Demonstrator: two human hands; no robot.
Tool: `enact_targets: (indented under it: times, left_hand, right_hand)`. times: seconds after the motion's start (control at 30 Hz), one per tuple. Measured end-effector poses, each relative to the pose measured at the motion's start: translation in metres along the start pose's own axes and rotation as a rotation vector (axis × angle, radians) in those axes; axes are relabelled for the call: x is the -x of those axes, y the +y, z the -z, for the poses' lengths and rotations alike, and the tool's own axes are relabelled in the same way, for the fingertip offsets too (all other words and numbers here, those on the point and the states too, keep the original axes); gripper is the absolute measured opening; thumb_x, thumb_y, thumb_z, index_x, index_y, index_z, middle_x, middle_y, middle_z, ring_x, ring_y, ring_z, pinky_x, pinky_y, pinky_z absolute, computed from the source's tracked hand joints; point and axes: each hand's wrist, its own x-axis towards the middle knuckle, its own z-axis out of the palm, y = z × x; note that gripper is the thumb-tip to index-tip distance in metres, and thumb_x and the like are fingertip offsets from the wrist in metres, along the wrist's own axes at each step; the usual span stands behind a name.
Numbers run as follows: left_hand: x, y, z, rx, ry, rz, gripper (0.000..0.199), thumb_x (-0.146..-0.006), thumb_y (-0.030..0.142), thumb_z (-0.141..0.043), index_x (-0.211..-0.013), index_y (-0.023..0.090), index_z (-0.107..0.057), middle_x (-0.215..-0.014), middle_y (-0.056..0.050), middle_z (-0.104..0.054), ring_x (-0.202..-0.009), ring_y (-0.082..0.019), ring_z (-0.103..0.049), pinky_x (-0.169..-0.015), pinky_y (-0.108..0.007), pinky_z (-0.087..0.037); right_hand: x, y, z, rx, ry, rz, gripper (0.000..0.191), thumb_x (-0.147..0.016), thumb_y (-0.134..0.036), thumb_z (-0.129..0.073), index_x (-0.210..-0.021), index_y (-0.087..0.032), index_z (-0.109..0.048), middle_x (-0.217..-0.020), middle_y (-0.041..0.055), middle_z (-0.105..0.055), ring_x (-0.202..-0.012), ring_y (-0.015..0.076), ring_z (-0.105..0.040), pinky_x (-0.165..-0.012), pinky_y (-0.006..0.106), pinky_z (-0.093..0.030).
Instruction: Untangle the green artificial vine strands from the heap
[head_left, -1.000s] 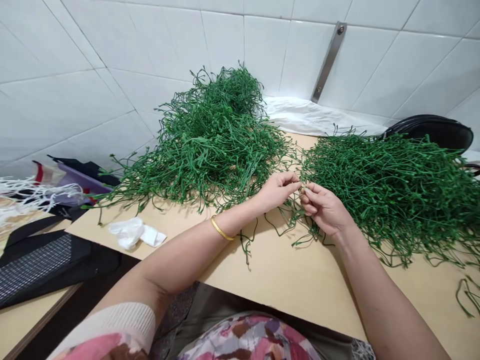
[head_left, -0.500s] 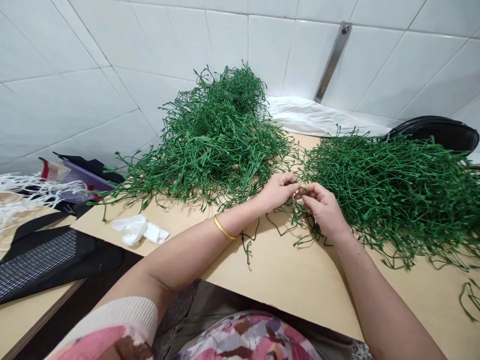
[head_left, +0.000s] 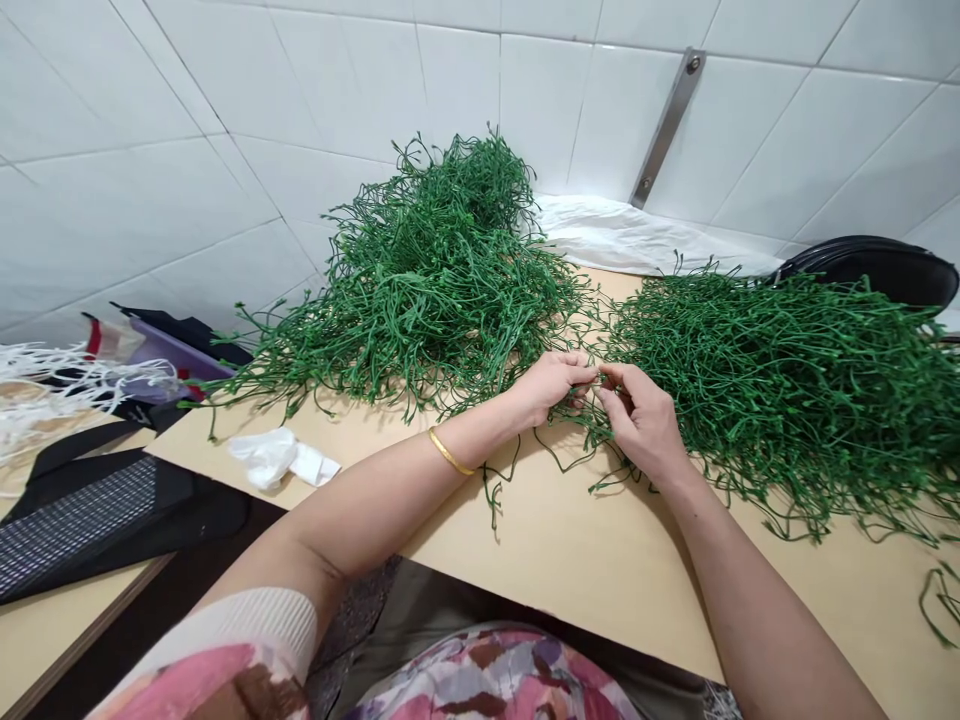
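My left hand (head_left: 556,384) and my right hand (head_left: 643,412) meet fingertip to fingertip above the table. Both are pinched on a thin green cord (head_left: 598,380), mostly covered by the fingers. A tangled heap of green cords (head_left: 442,270) rises behind my left hand; many have small knot-like ends. To the right of my right hand spreads a second, flatter pile of green cords (head_left: 795,390). A few loose cords (head_left: 493,497) lie below my left wrist, on the bare wood-coloured table (head_left: 570,560).
Crumpled white tissue (head_left: 281,458) lies near the table's left edge. White cords (head_left: 67,385) and a black mesh item (head_left: 82,520) occupy another surface at left. Behind the piles are white cloth (head_left: 637,230), a black case (head_left: 870,270) and a tiled wall (head_left: 360,70) with a metal bracket (head_left: 670,125).
My fingers have shifted slightly around the green cord, and the right hand's fingers have drawn closer to the left's. Both piles stay as they were.
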Motion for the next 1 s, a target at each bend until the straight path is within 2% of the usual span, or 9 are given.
enact_targets:
  times: [0.17, 0.33, 0.43, 0.5, 0.57, 0.67, 0.73, 0.87, 1.0]
  left_hand:
    - [0.0, 0.0, 0.001, 0.012, -0.119, 0.053, 0.022, -0.067, 0.018, -0.06, -0.055, 0.015, -0.043, -0.044, 0.004, -0.041, -0.04, -0.005, -0.037, -0.043, -0.019, -0.028]
    - [0.007, 0.011, 0.001, 0.043, -0.296, -0.015, 0.029, -0.063, 0.023, -0.069, -0.058, 0.015, -0.042, -0.044, 0.008, -0.032, -0.039, -0.002, -0.023, -0.039, -0.017, -0.015]
    - [0.005, 0.013, 0.005, 0.094, -0.296, -0.042, 0.026, -0.064, 0.023, -0.069, -0.06, 0.014, -0.044, -0.052, 0.006, -0.043, -0.04, -0.001, -0.026, -0.039, -0.017, -0.017]
    - [-0.001, 0.011, 0.008, 0.103, -0.2, -0.06, 0.024, -0.065, 0.023, -0.068, -0.061, 0.014, -0.046, -0.058, 0.003, -0.05, -0.042, -0.001, -0.032, -0.04, -0.017, -0.023]
    - [-0.008, 0.006, 0.012, 0.097, -0.084, -0.043, 0.021, -0.065, 0.021, -0.067, -0.06, 0.013, -0.048, -0.06, 0.002, -0.052, -0.046, -0.003, -0.04, -0.044, -0.018, -0.031]
    - [-0.014, 0.0, 0.015, 0.093, 0.0, -0.019, 0.016, -0.064, 0.019, -0.067, -0.059, 0.012, -0.053, -0.06, 0.0, -0.055, -0.05, -0.005, -0.047, -0.05, -0.02, -0.037]
    - [-0.013, -0.001, 0.014, 0.089, -0.004, -0.035, 0.014, -0.063, 0.02, -0.067, -0.06, 0.011, -0.057, -0.061, 0.0, -0.056, -0.051, -0.006, -0.048, -0.051, -0.02, -0.036]
    - [-0.008, 0.002, 0.011, 0.082, -0.014, -0.05, 0.016, -0.06, 0.024, -0.07, -0.062, 0.011, -0.06, -0.06, 0.0, -0.057, -0.056, -0.007, -0.05, -0.055, -0.022, -0.037]
    - [-0.005, 0.004, 0.007, 0.058, 0.043, -0.061, 0.017, -0.058, 0.024, -0.072, -0.063, 0.011, -0.063, -0.062, 0.0, -0.059, -0.055, -0.007, -0.049, -0.054, -0.022, -0.034]
  right_hand:
    - [-0.001, -0.003, 0.002, -0.076, 0.071, -0.065, 0.014, -0.083, -0.023, -0.048, -0.073, -0.018, -0.056, -0.066, -0.0002, -0.054, -0.061, 0.0109, -0.047, -0.06, 0.025, -0.037]
    - [-0.007, -0.003, 0.009, -0.627, 0.099, -0.41, 0.024, -0.079, -0.035, -0.053, -0.063, -0.018, -0.048, -0.052, -0.0042, -0.043, -0.048, 0.0074, -0.033, -0.047, 0.022, -0.027]
    - [-0.011, -0.001, 0.021, -0.821, 0.194, -0.506, 0.023, -0.076, -0.038, -0.054, -0.067, -0.019, -0.047, -0.048, -0.0072, -0.034, -0.043, 0.0064, -0.024, -0.044, 0.021, -0.023]
    - [-0.011, 0.0, 0.027, -0.652, 0.289, -0.464, 0.02, -0.077, -0.038, -0.053, -0.07, -0.019, -0.049, -0.05, -0.0069, -0.033, -0.044, 0.0069, -0.025, -0.045, 0.022, -0.024]
    - [-0.009, 0.0, 0.028, -0.27, 0.333, -0.365, 0.016, -0.077, -0.034, -0.053, -0.082, -0.019, -0.055, -0.056, -0.0038, -0.041, -0.05, 0.0095, -0.034, -0.049, 0.024, -0.029]
    - [-0.004, -0.001, 0.023, 0.322, 0.294, -0.197, 0.029, -0.074, -0.021, -0.051, -0.102, -0.019, -0.058, -0.085, 0.0065, -0.057, -0.078, 0.0205, -0.048, -0.068, 0.035, -0.037]
    - [-0.001, -0.003, 0.02, 0.51, 0.299, -0.117, 0.033, -0.073, -0.015, -0.045, -0.103, -0.019, -0.059, -0.101, 0.0102, -0.057, -0.095, 0.0267, -0.046, -0.078, 0.042, -0.036]
    - [0.002, -0.011, 0.015, 0.324, 0.311, -0.018, 0.027, -0.079, -0.016, -0.041, -0.097, -0.02, -0.06, -0.094, 0.0088, -0.061, -0.09, 0.0233, -0.052, -0.078, 0.037, -0.039]
    - [0.003, -0.014, 0.006, 0.088, 0.065, -0.011, 0.017, -0.08, -0.026, -0.048, -0.087, -0.02, -0.061, -0.085, 0.0065, -0.064, -0.079, 0.0198, -0.057, -0.071, 0.033, -0.043]
